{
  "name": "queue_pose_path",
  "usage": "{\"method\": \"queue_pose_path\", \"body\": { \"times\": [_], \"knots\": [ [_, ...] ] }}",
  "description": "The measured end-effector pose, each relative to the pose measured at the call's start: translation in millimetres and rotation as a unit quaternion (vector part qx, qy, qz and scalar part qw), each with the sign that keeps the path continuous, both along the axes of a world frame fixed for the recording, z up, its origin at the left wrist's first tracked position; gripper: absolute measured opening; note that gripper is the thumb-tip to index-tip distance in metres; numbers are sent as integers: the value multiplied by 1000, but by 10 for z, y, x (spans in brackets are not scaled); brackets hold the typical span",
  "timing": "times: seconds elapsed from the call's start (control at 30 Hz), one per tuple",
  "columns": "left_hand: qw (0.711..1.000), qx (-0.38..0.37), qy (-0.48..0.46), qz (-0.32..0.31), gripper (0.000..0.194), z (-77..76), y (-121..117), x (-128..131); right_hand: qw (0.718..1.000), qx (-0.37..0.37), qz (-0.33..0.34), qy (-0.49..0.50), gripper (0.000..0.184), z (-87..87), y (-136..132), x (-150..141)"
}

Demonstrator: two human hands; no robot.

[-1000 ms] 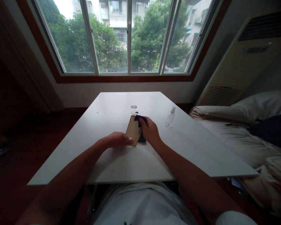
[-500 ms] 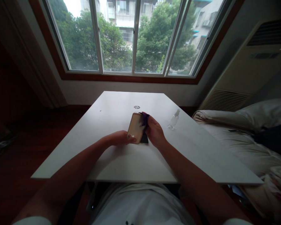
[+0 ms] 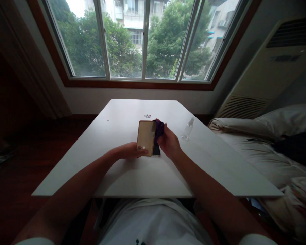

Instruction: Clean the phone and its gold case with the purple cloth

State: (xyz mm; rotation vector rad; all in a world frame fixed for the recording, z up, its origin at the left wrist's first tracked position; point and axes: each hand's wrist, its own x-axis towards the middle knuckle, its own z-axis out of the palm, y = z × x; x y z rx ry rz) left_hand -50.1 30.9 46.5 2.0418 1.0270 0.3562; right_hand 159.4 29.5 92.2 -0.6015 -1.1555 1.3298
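My left hand (image 3: 131, 150) grips a yellowish phone case (image 3: 146, 136) by its lower left corner, thumb across the inner face, and holds it up over the table. A dark purple cloth (image 3: 159, 130) is pinched in my right hand (image 3: 169, 140), right beside the case's right edge. Whether the cloth touches that edge I cannot tell. Behind and below the case lies a dark phone (image 3: 156, 149) on the table, mostly hidden by the case and my hand.
On the white table (image 3: 112, 177), a clear spray bottle (image 3: 188, 129) stands to the right. A small round dark-rimmed item (image 3: 148, 116) lies towards the far edge. A bed with pale bedding (image 3: 244, 136) is close on the right, and a window is beyond.
The cloth has moved off the case's inner face to its right edge, along with my right hand. The case has turned slightly more upright in my left hand.
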Motion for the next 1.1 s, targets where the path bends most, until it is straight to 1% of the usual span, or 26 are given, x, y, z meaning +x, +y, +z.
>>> {"method": "queue_pose_path", "body": {
  "times": [0.1, 0.27, 0.33, 0.47, 0.57, 0.67, 0.8, 0.9, 1.03, 1.1],
  "knots": [
    [999, -25, -34, -10, 48, -1, -3, 10, 1000, -8, 12, -14, 56, -30, -27, -22],
    [997, -36, -59, -23, 49, 18, -16, 10, 997, -33, -13, -74, 54, -62, -43, -8],
    [996, -44, -71, -28, 50, 42, -34, 10, 997, -40, -15, -59, 49, -60, -44, -5],
    [992, -66, -102, -29, 50, 72, -67, 11, 999, -24, 22, -1, 40, -61, -44, -8],
    [990, -68, -121, -31, 51, 57, -66, 11, 999, -27, 19, -23, 35, -100, -33, -3],
    [988, -68, -137, -34, 51, 36, -53, 11, 998, -6, -8, -60, 37, -138, -26, 0],
    [985, -71, -154, -33, 48, 44, -53, 14, 995, 26, -25, -89, 41, -133, -39, -9],
    [986, -63, -148, -33, 48, 52, -59, 17, 994, 19, -8, -112, 44, -138, -36, -14],
    [990, -49, -131, -33, 48, 23, -46, 17, 989, 8, 23, -145, 43, -202, 6, -5],
    [991, -41, -123, -18, 49, 5, -32, 18, 988, 10, 28, -152, 42, -234, 25, -1]
  ]
}}
